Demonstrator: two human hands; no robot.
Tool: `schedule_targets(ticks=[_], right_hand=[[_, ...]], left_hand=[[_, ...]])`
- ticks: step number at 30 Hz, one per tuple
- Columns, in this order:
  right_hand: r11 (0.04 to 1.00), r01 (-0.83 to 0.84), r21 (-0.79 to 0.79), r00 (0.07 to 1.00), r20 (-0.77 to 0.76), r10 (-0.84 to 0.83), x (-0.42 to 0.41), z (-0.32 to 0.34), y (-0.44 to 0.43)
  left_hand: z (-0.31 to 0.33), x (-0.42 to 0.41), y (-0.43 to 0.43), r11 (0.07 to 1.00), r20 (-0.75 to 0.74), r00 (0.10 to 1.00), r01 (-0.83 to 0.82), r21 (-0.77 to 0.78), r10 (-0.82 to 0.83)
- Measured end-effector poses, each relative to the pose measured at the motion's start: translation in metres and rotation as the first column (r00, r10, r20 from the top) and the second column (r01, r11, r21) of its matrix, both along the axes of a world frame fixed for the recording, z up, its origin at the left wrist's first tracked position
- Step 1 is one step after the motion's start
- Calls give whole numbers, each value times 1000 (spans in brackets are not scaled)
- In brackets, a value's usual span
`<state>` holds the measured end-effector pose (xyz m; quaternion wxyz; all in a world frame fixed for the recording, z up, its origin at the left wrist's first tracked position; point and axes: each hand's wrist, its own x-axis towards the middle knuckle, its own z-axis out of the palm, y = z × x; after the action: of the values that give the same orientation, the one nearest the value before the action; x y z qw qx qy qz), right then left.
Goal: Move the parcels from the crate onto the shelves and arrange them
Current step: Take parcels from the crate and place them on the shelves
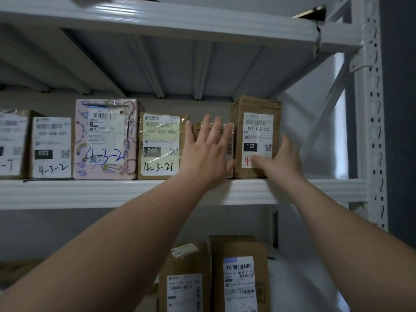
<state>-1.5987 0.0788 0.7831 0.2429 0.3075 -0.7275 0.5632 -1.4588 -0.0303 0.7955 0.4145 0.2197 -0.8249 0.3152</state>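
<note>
White shelf point(112, 194) ran across view, row of labelled parcels upright on it. Pink parcel point(105, 138) left of middle. Tall brown 122 parcel point(256, 104) stood at row's right end. Small taped parcel point(230, 147) sat between it and 060 parcel point(162, 145). Left hand point(207, 152) lay flat against small taped parcel, fingers spread. Right hand point(281, 158) gripped 122 parcel, thumb across label, fingers round right side.

Looked like a parcel pickup storeroom: white metal racking point(90, 194) lined with cardboard parcels point(161, 146), all courier-labelled with handwritten shelf codes.
</note>
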Motion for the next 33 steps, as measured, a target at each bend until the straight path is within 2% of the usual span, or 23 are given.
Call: schedule_targets(ticks=[6,12,16,24,33], right_hand=[[992,114,55,980,-172,-103,40,-17,11],[979,106,174,942,-333,-43,96,-44,8],[943,90,319,900,-431,59,136,-63,-6],[881,-96,463,815,-471,337,253,-101,-58],[686,-348,638,616,-395,681,483,-181,-118]], left_hand=[[-11,43,16,998,-22,999,-45,37,46],[-42,107,24,986,-11,987,-158,57,159],[-65,158,18,961,40,967,-254,110,251],[-109,279,5,863,97,890,-456,216,446],[-190,521,5,621,207,729,-671,405,653]])
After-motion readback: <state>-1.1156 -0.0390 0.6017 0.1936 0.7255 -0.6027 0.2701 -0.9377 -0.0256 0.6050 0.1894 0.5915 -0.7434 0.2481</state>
